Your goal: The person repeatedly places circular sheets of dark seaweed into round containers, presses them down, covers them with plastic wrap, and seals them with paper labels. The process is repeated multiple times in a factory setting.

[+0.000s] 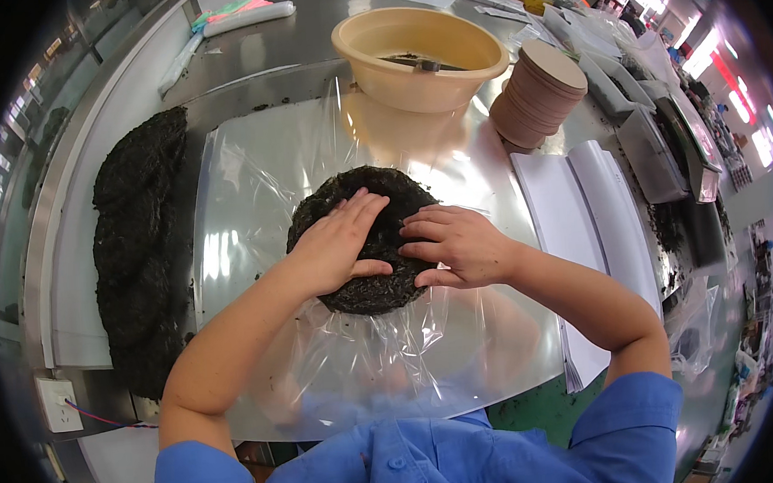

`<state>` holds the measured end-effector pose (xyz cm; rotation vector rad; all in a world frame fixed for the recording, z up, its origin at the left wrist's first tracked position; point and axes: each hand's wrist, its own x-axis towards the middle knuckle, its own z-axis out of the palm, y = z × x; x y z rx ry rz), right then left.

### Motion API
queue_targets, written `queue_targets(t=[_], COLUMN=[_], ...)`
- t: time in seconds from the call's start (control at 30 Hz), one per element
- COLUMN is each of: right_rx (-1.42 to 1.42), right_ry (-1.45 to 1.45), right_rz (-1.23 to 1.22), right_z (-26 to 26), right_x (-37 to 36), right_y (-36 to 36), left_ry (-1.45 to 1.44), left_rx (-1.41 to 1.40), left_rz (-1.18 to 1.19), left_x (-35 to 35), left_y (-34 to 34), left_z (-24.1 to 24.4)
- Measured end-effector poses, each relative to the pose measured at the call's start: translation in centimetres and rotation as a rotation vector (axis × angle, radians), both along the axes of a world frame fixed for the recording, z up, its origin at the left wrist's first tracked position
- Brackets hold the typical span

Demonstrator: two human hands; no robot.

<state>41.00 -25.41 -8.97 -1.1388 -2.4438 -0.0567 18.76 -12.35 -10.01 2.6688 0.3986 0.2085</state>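
A round, dark mass of dried seaweed-like material (379,295) lies on crinkled clear plastic film (392,346) before me. My left hand (337,244) rests flat on its left part, fingers extended and thumb pointing right. On its right side lies my right hand (455,246), with slightly bent, spread fingers touching the surface. Neither hand is closed around anything. Beneath the film is a clear plastic sheet (239,183) on the metal table. What lies under my palms is hidden.
A long dark heap of similar material (141,248) lies at the left. Behind stand a yellow plastic basin (405,89) and a stack of round discs (539,96). White paper sheets (568,212) and plastic containers (651,155) are at the right. A wall socket (59,404) is at lower left.
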Motion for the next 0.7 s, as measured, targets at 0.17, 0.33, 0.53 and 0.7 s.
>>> queue_targets(t=[0.17,0.33,0.53,0.7], right_rx=[-0.224,-0.009,-0.236,-0.21], right_ry=[-0.036,0.097,-0.112,-0.166], right_rz=[-0.076,0.086,-0.057,-0.15], right_z=[0.3,0.2,-0.5,-1.4], right_x=[0.1,-2.3,-2.6,-3.5], right_y=[-0.3,-0.4,-1.2,-1.5], left_ry=[0.166,0.378,0.451,0.532], left_rx=[0.118,0.219,0.08,0.115], left_rz=[-0.01,-0.027,-0.065,-0.087], left_x=[0.2,0.5,0.4,0.5], left_y=[0.1,-0.2,0.0,-0.6], left_z=[-0.6,-0.4,0.3,0.1])
